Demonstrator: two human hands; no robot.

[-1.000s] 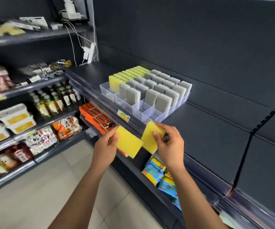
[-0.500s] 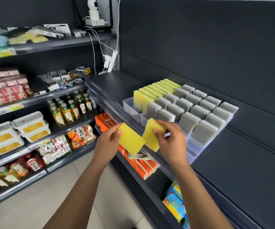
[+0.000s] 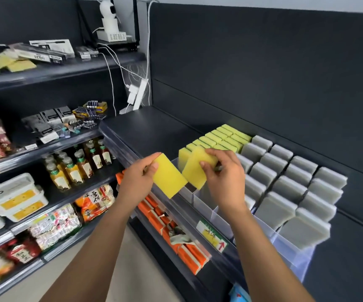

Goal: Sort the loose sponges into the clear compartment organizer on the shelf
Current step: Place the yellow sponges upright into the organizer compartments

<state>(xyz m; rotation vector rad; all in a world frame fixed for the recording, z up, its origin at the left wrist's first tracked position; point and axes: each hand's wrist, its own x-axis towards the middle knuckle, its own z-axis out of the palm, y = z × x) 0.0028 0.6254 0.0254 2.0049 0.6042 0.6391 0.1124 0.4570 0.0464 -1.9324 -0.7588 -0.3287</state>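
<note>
Yellow sponge [image 3: 169, 182] pinched in left hand [image 3: 138, 182], second sponge [image 3: 194, 171] gripped by right hand [image 3: 226, 184], shelf tag [image 3: 211, 234] writing blurred

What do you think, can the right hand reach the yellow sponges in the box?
Probably yes: the right hand, gripping a loose yellow sponge, hovers just in front of the yellow row in the organizer, with nothing between them.

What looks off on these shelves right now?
Organizer rows stand tidy. One oddity: a crumpled, torn-looking pack lies across the neat orange boxes on the shelf below.
</note>
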